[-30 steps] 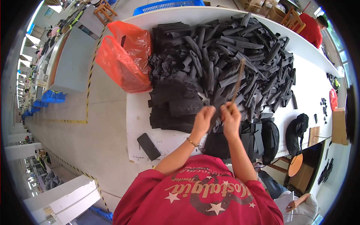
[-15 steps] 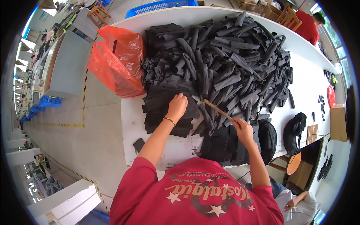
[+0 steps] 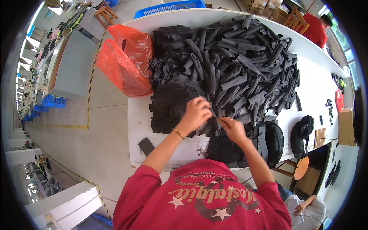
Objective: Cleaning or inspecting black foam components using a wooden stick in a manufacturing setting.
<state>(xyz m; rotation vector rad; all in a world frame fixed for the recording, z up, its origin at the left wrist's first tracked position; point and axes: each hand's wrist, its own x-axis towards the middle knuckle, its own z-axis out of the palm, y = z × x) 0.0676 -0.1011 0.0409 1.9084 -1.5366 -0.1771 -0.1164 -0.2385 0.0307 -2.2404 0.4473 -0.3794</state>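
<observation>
I'm seeing the left hand (image 3: 197, 114) just slide off the flat black strips (image 3: 161, 122) toward the right hand (image 3: 233, 130), so both now meet beside the heaped curled black strips (image 3: 245, 61); fingers curled, can't tell on what

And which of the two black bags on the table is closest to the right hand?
The left black bag, beside the flat black pieces. The other black bag lies farther right, past a gap of white table.
</observation>
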